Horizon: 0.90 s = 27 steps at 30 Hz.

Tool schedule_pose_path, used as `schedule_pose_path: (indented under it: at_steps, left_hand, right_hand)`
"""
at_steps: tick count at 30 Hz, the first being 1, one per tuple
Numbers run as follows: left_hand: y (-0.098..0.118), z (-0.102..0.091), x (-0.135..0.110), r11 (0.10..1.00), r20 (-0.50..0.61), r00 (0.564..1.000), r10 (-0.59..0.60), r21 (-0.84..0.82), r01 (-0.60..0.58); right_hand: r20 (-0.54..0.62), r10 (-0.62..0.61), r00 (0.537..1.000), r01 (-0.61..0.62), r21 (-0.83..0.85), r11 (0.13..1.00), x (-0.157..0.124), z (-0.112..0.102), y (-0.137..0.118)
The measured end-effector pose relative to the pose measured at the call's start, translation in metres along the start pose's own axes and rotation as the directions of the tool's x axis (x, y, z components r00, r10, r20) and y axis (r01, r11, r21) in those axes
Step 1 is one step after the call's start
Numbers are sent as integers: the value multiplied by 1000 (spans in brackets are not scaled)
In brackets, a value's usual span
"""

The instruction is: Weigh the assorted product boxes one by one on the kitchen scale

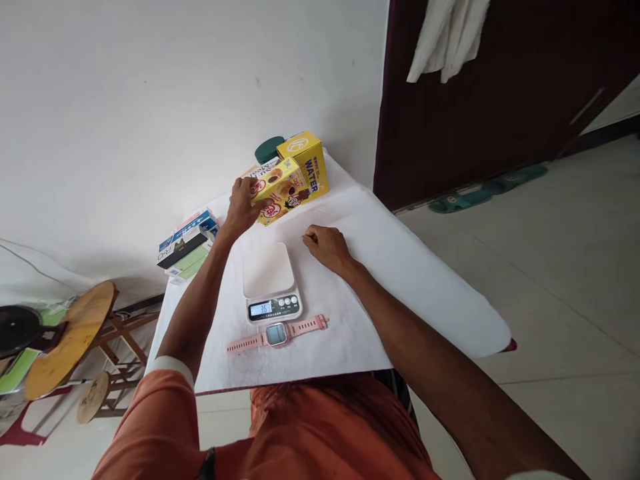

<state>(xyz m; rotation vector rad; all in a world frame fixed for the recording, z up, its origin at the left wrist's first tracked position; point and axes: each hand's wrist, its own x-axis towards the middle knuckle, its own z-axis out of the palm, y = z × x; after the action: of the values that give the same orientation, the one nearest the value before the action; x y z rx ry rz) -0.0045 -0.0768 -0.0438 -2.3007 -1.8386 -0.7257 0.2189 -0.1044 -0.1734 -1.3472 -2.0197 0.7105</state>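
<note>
Scale (270,270) on table (425,293) near frame centre, watch (277,334) just below, carton (284,195) above, boxes (186,243) at left, stool (93,398) lower left

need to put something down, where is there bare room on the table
The widest free patch on the table lies between the right arm and the right edge. A smaller one lies between the scale, the watch and the right arm. Crowded: the far end, where the left hand holds a yellow box, and the left edge with its cartons.
</note>
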Motion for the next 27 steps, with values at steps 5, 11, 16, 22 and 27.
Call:
schedule_pose_path:
  at_steps: [5,11,16,22,27]
  left_hand:
    - [9,-68,-61,996,69,994,85,-11,-85]
    - [13,-88,-135,998,246,968,47,-43,-38]
    - [16,-81,-154,998,252,968,13,-64,3]
    - [27,-89,-158,999,190,981,-49,17,47]
    - [33,-86,-157,996,181,982,-44,81,29]
  right_hand:
    - [-22,-17,1000,17,1,1000,1,3,3]
    - [-46,-16,999,17,24,1000,1,6,7]
    - [-59,-18,998,22,81,996,-2,5,8]
    - [-58,-22,998,28,113,993,-3,4,8]
    - [-64,-20,998,27,118,993,-3,6,13]
